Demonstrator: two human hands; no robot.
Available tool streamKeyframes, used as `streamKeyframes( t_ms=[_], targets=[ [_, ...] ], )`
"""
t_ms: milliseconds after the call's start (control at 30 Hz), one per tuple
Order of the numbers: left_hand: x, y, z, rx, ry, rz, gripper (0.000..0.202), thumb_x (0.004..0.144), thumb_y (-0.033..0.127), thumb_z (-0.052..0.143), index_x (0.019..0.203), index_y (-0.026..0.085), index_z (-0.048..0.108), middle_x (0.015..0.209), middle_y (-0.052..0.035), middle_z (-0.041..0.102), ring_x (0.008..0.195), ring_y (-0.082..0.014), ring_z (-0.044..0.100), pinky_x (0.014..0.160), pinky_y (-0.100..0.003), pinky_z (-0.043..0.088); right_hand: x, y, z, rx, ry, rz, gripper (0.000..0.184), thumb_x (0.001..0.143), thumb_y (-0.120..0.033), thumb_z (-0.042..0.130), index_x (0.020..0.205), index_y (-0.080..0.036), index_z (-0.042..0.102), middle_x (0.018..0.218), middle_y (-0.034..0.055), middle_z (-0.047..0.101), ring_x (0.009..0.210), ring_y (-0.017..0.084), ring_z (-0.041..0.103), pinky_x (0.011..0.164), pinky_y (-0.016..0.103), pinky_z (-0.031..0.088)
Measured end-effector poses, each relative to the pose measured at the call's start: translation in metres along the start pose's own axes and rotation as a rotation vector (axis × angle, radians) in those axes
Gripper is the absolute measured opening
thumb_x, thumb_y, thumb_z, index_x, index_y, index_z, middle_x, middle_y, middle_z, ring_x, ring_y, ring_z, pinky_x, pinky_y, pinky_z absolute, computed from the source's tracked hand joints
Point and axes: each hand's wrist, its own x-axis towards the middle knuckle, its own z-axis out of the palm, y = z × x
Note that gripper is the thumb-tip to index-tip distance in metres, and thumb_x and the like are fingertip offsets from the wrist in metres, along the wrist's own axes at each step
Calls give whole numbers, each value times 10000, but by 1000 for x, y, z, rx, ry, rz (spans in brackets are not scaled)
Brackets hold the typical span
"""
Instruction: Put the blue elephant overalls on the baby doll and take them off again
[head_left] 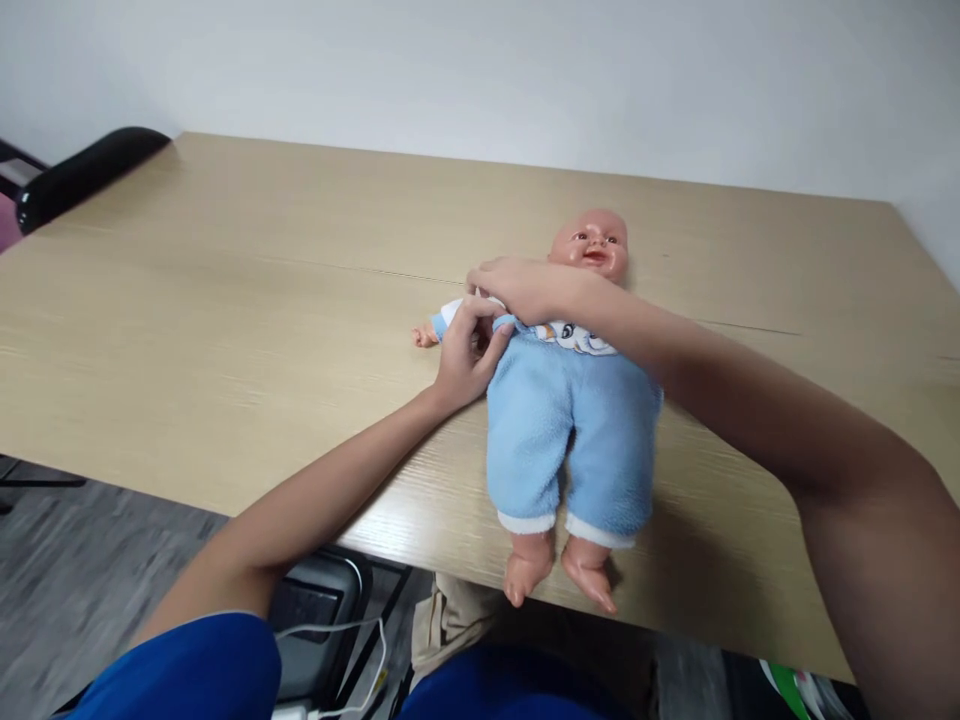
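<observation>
A baby doll (pixel 592 245) lies on its back on the wooden table (pixel 225 300), head away from me and feet over the near edge. It wears a fluffy light-blue outfit (pixel 570 420) with white cuffs. My left hand (pixel 465 355) pinches the blue sleeve fabric at the doll's outstretched arm, fingers closed on the cloth. My right hand (pixel 517 285) reaches across the doll's chest and grips the outfit at the shoulder, just under the chin. Most of the doll's upper body is hidden by both hands.
A black chair back (pixel 82 175) sits at the table's far left corner. Under the near edge are a dark device with a white cable (pixel 337 630) and my lap. A white wall stands behind the table. Something green (pixel 784 685) shows at the bottom right.
</observation>
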Motion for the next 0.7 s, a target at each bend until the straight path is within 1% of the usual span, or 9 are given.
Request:
streamKeyframes(
  t_ms=[67, 100, 200, 300, 400, 467, 533, 600, 700],
  targets=[
    [0, 1, 0, -14, -1, 23, 390, 1245, 653, 702, 1160, 273, 688, 1009, -23, 675, 852, -193, 596, 825, -397, 523, 6, 3, 7, 71, 46, 26, 333, 1026, -224, 951, 847, -253, 672, 798, -83, 726, 859, 151, 707, 987, 337, 571],
    [-1, 1, 0, -11, -2, 33, 376, 1247, 637, 706, 1159, 271, 692, 1007, -23, 678, 853, -192, 599, 816, -392, 520, 5, 4, 8, 62, 43, 21, 330, 1018, -218, 951, 853, -254, 668, 807, -81, 725, 852, 152, 703, 972, 334, 561],
    [-1, 3, 0, 26, 17, 42, 387, 1239, 637, 725, 1140, 264, 696, 994, -25, 690, 830, -186, 599, 764, -374, 507, -5, 2, 2, -135, 4, -51, 253, 952, -153, 938, 1027, -263, 724, 1069, -26, 825, 992, 224, 751, 978, 360, 549],
    [-4, 3, 0, 49, 52, 58, 363, 1244, 607, 732, 1124, 267, 692, 985, -22, 688, 807, -182, 584, 757, -373, 501, -19, -3, -13, -207, 129, -45, 337, 944, -129, 876, 1201, -267, 709, 1290, 35, 845, 1129, 291, 766, 999, 399, 552],
    [-9, 1, -1, 136, 102, 112, 370, 1244, 638, 705, 1162, 278, 706, 1101, -68, 701, 996, -244, 670, 917, -439, 571, -33, -4, -27, -111, 239, 8, 399, 903, -45, 800, 1226, -255, 696, 1297, 38, 842, 1161, 287, 763, 1046, 406, 567],
    [-12, -1, -2, 219, 147, 117, 456, 1230, 734, 657, 1205, 282, 707, 1249, -117, 698, 1214, -314, 694, 1102, -539, 584, -42, -5, -32, -45, 230, 24, 443, 868, 26, 721, 1224, -238, 707, 1280, 24, 843, 1144, 253, 754, 1068, 383, 577],
    [-14, -3, -3, 247, 167, 132, 495, 1226, 780, 610, 1241, 293, 691, 1355, -139, 684, 1337, -349, 683, 1230, -614, 548, -50, -6, -32, -12, 187, 30, 460, 865, 61, 649, 1221, -218, 731, 1248, 10, 846, 1112, 221, 743, 1066, 355, 589],
    [-14, -5, -3, 191, 161, 171, 427, 1244, 734, 594, 1271, 314, 669, 1395, -133, 689, 1366, -346, 690, 1270, -634, 538, -56, -8, -29, -7, 163, 28, 442, 883, 61, 626, 1203, -212, 762, 1224, 6, 850, 1125, 217, 745, 1091, 353, 595],
    [-11, -8, 0, 64, 172, 189, 342, 1272, 673, 558, 1289, 337, 620, 1344, -111, 706, 1332, -325, 720, 1237, -619, 583, -62, -10, -23, -28, 194, 11, 385, 886, 12, 709, 1155, -248, 800, 1260, 29, 864, 1258, 278, 762, 1209, 433, 584]
  ],
)
